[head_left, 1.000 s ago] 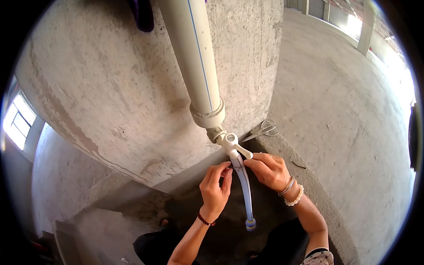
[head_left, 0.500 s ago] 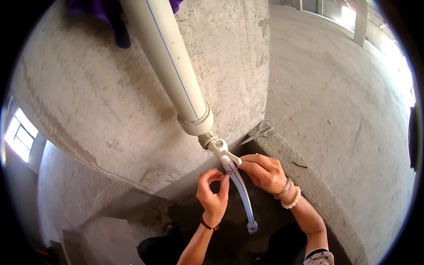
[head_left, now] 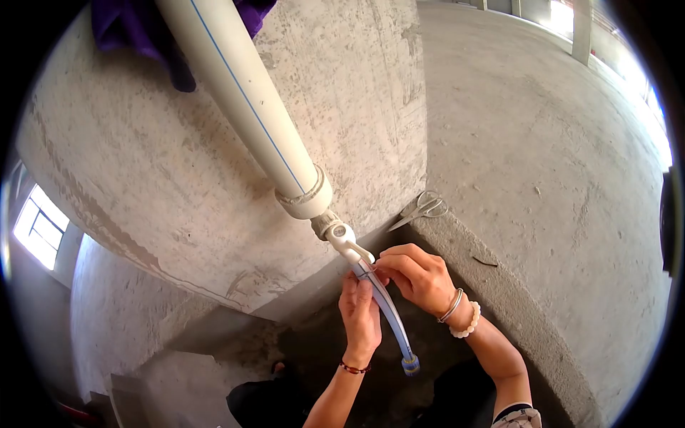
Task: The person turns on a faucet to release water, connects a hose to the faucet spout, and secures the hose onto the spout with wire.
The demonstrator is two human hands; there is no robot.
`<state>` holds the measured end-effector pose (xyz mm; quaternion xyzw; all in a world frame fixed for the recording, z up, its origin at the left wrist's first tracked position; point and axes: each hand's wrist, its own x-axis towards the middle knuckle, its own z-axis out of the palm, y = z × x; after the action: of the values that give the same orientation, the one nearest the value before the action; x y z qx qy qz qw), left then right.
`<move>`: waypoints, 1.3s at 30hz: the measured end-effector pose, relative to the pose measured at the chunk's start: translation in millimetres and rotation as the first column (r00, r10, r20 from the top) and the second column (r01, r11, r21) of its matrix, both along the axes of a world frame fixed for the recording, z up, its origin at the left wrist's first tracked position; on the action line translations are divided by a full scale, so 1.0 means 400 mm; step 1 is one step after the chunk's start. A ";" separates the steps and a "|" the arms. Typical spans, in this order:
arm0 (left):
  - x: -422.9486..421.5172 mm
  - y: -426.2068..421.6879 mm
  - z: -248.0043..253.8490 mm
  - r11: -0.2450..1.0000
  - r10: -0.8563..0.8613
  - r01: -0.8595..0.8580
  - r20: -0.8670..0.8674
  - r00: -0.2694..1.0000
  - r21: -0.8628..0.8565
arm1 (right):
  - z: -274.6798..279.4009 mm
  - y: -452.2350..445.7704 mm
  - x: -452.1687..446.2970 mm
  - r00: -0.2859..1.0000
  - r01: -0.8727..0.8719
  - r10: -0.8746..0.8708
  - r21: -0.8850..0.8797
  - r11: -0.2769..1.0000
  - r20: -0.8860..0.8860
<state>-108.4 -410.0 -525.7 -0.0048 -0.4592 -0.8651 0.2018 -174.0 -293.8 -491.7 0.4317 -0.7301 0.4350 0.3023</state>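
Note:
A clear bluish hose (head_left: 390, 314) hangs from the outlet of a white tap (head_left: 344, 239), its lower end in a blue fitting (head_left: 410, 366). Round the hose's top, just under the tap lever, runs a thin wire (head_left: 364, 274). My left hand (head_left: 361, 314) is closed on the hose from the left, thumb against it below the wire. Level with the wire on the right, my right hand (head_left: 421, 279) pinches what looks like its end; the fingertips partly hide it.
A thick white pipe (head_left: 246, 100) with a blue stripe slopes down to the tap along a concrete pillar (head_left: 214, 192). Scissors (head_left: 427, 207) lie on the concrete ledge (head_left: 492, 285) at right, near a short dark strip (head_left: 485, 262). Purple cloth (head_left: 135, 32) hangs behind the pipe.
My left hand has moved right and in, from the wire onto the hose. The right hand stays beside the wire. The view has shifted slightly.

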 end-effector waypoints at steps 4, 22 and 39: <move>-0.005 0.000 -0.009 0.999 -0.045 0.046 -0.017 0.999 0.024 | -0.003 -0.004 0.005 0.997 0.012 -0.008 -0.051 0.999 0.082; -0.024 -0.030 -0.030 0.994 -0.015 0.010 -0.047 0.999 -0.109 | -0.004 -0.028 0.010 0.987 -0.003 0.010 -0.046 0.999 0.162; -0.039 -0.055 -0.016 0.930 -0.283 0.265 0.034 0.959 0.255 | -0.006 -0.014 -0.018 0.978 -0.072 0.090 -0.102 0.992 0.186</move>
<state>-123.8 -431.9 -532.2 -0.0133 -0.3490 -0.9350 0.0618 -181.4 -299.3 -494.1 0.4029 -0.7159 0.5203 0.2333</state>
